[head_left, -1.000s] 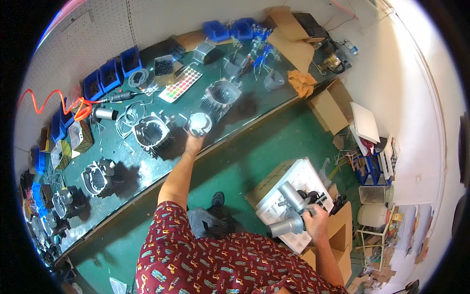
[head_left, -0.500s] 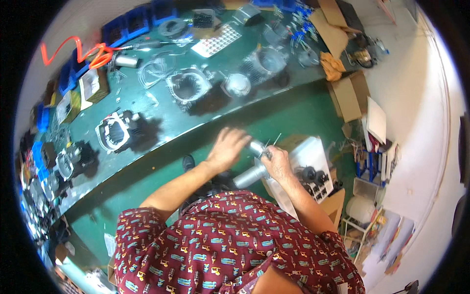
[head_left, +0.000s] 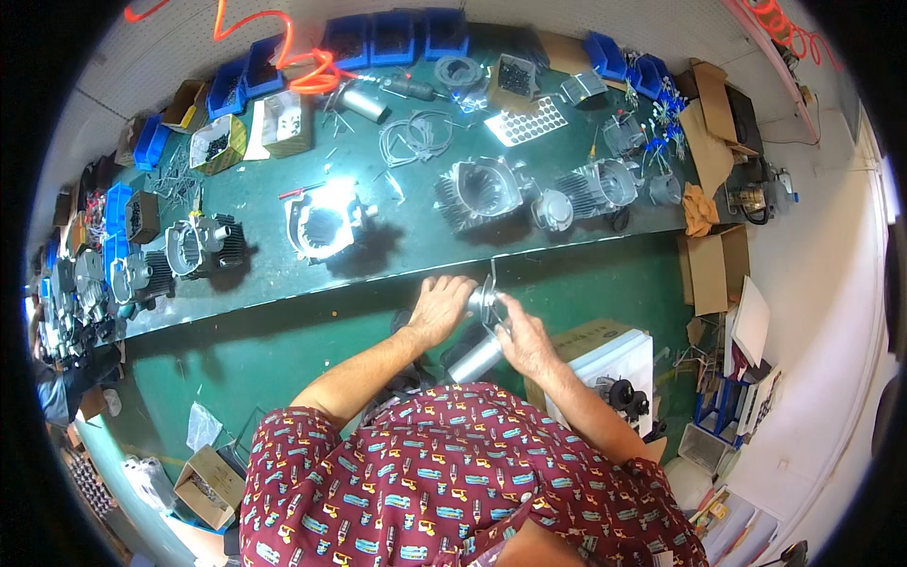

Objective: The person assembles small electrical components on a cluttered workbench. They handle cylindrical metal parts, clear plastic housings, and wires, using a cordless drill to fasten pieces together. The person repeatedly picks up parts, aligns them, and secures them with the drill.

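Observation:
My left hand (head_left: 442, 310) is in front of the bench, its fingers curled against the left end of a silvery metal part (head_left: 487, 300) with a round body and a thin bent rod or rim standing up from it. From the other side my right hand (head_left: 524, 340) grips the same part, thumb and fingers closed on it. Below, between the forearms, a smooth silver cylinder (head_left: 475, 359) slants down to the left. Whether it joins the held part is hidden by my right fingers. The nearest bench piece is a finned grey housing (head_left: 479, 197).
More finned housings (head_left: 321, 227) line the green bench (head_left: 416, 250). Blue bins (head_left: 392, 40) and small boxes stand behind, with an orange coiled hose (head_left: 316, 76). At my right is a white-topped carton (head_left: 605, 364) beside black round parts (head_left: 624, 397). An open carton (head_left: 210, 487) lies lower left.
The view has swung, so the bench shows lower and farther right. My left hand has closed in from beside the metal part and now touches it. My right hand keeps its grip.

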Motion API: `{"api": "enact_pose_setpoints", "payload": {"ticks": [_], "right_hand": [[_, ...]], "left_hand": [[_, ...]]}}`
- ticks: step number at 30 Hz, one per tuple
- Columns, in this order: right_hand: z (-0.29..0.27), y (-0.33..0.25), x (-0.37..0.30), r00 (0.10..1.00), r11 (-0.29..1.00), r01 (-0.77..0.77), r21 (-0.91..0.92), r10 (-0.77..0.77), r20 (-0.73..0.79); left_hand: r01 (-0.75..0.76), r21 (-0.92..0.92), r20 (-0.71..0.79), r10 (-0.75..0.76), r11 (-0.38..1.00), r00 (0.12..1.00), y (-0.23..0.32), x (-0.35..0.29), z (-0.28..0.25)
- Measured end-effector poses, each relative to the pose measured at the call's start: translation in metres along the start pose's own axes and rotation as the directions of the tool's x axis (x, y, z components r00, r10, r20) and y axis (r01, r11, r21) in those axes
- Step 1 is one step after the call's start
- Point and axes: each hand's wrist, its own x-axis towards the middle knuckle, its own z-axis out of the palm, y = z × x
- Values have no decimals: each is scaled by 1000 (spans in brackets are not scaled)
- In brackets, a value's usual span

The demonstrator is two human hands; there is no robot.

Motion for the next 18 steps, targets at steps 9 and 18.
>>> {"api": "enact_pose_setpoints", "payload": {"ticks": [9,18], "right_hand": [[14,0,18,997,998,-55,-7,55,-63],[16,7,14,978,984,-60,167,92,-190]], "left_hand": [[41,155,-3,-41,987,999,-1,6,-16],[-88,158,-32,94,983,995,-7,25,-34]]}}
